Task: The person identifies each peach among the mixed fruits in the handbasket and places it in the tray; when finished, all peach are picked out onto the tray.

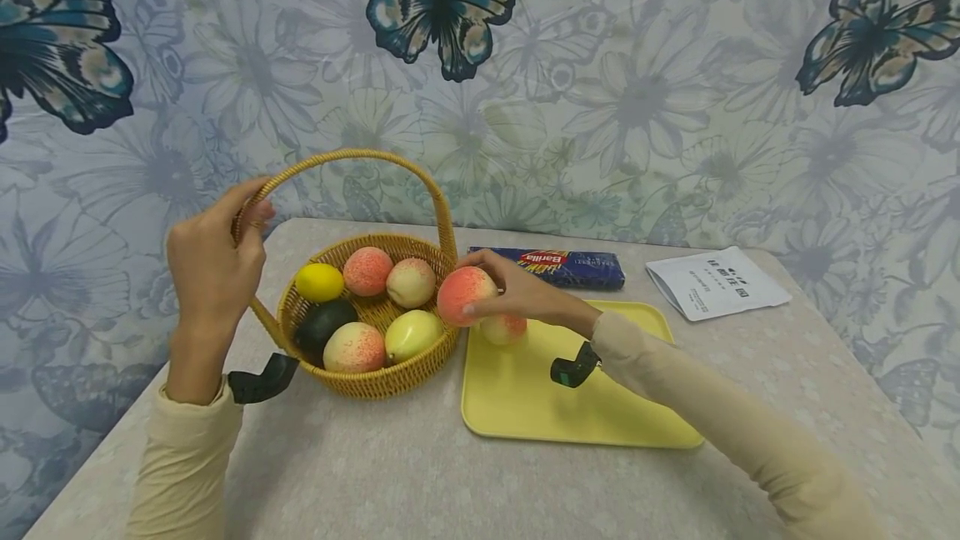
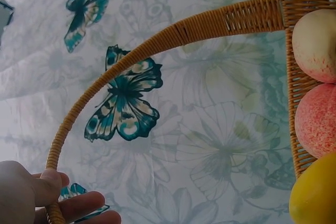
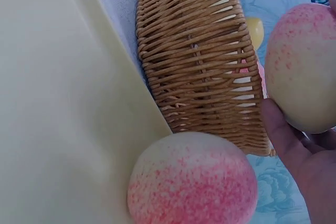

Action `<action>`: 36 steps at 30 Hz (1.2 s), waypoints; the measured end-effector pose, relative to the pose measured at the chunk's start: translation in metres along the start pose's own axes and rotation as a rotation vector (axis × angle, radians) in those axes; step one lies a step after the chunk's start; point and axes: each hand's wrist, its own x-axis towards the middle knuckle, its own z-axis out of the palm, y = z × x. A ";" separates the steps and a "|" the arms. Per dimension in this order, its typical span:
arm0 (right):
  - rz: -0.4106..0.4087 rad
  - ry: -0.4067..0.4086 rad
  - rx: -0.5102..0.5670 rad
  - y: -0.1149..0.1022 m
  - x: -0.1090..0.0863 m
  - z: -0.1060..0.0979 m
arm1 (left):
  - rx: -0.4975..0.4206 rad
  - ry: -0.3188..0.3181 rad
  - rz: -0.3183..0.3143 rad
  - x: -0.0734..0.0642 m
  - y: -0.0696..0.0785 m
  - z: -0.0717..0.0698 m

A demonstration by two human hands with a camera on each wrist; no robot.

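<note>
My left hand (image 1: pixel 221 252) grips the arched handle of a wicker basket (image 1: pixel 378 386) on its left side. In the left wrist view the thumb and fingers of that hand (image 2: pixel 47 192) wrap the handle. A pink peach (image 1: pixel 463 294) is held by my right hand (image 1: pixel 517 290) at the basket's right rim, above the yellow tray's corner. Beneath it another peach (image 3: pixel 194 182) lies on the tray. Inside the basket are several fruits: a lemon (image 1: pixel 319 282), an avocado-like dark green fruit (image 1: pixel 324 325), a yellow-green fruit (image 1: pixel 414 335), and peaches (image 1: pixel 367 271).
The yellow tray (image 1: pixel 570 407) lies right of the basket on the table (image 1: pixel 360 473). Behind it is a blue Barilla spaghetti box (image 1: pixel 585 268). At the back right lies a white packet (image 1: pixel 716 282). A butterfly-patterned cloth (image 1: pixel 585 140) hangs behind the table.
</note>
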 end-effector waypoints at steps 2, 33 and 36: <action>0.012 0.007 0.010 0.001 -0.003 -0.002 | -0.003 0.004 0.006 0.000 0.000 0.000; 0.083 0.108 -0.075 0.013 -0.040 -0.022 | -0.013 0.003 0.021 0.001 0.000 -0.001; 0.087 0.111 -0.074 0.012 -0.042 -0.023 | -0.016 0.000 0.014 0.001 0.000 -0.001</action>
